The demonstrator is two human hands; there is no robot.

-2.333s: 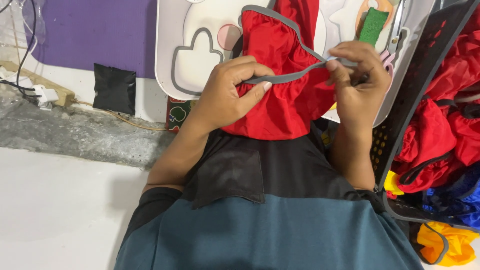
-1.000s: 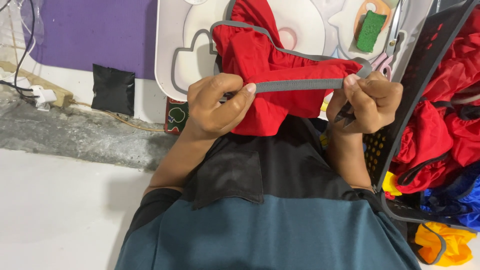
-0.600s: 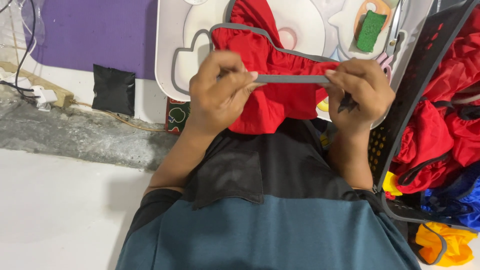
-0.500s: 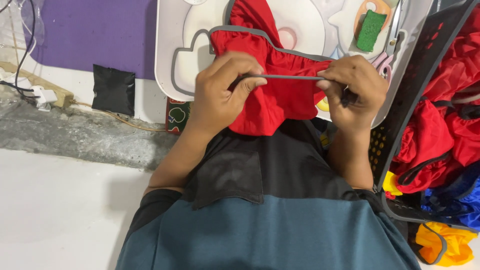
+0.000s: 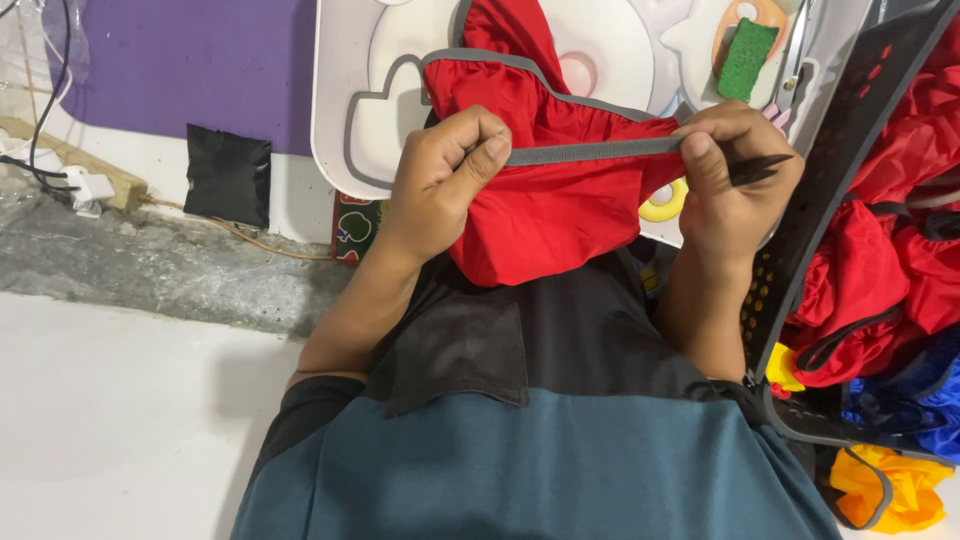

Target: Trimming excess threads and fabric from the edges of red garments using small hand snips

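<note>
The grey elastic band of the red garment is stretched taut between both hands, its long axis running left to right. It is pinched by the left hand and the right hand, which apparently also holds a dark pen-like tool.

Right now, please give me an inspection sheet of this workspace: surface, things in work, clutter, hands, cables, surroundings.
Surface: white board with grey outlines, partly covered by cloth.
Things in work: red garment; its grey elastic band is stretched level between both hands.
Clutter: green sponge, yellow ring, black mesh basket of red garments; blue and yellow cloth below.
Hands: left hand pinches the band's left end; right hand pinches the right end and also holds a thin dark tool.
Cables: black cable at far left.
Surroundings: purple panel, black patch, grey ledge.
</note>
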